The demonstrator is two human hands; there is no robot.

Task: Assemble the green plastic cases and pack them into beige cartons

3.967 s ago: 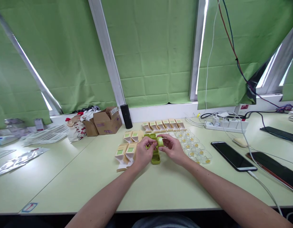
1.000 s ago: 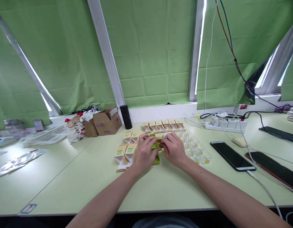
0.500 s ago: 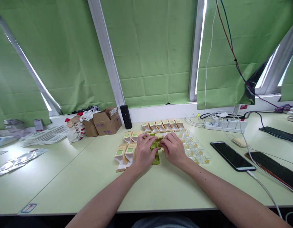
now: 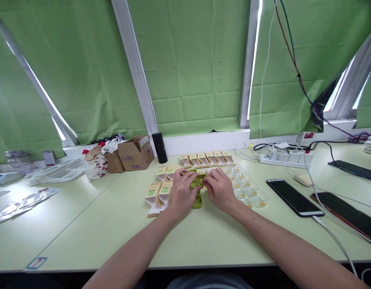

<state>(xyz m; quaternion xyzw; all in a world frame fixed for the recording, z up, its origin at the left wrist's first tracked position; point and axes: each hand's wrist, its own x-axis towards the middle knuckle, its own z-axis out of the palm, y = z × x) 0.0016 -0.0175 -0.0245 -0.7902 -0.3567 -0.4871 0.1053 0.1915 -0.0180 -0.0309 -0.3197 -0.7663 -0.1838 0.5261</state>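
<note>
- The left hand (image 4: 182, 194) and the right hand (image 4: 219, 190) met over the middle of the pale green worktop (image 4: 203, 237), fingers curled in toward each other.
- Both hands grasped a small olive-green plastic case (image 4: 198, 181) between their fingertips, just above the worktop; how much of it each hand covered could not be told.
- A second small green plastic case (image 4: 197, 202) lay on the worktop directly below the hands, near the left thumb.
- Just left of the left hand stood a cluster of tan cardboard cartons with green labels (image 4: 161, 188), touching one another.
- A row of similar tan cartons (image 4: 207, 158) lined the far side, beyond the hands.
- Just right of the right hand lay clear plastic blister trays with yellow centres (image 4: 248, 189), in rows.
- Further right, a black smartphone (image 4: 294, 197) lay flat with a white cable plugged in, and a white power strip (image 4: 286, 157) sat near the wall.
- A black cylinder (image 4: 160, 147) stood upright at the window ledge, beside open brown cardboard boxes (image 4: 134, 153).
- Green fabric blinds (image 4: 191, 68) covered the windows behind.
</note>
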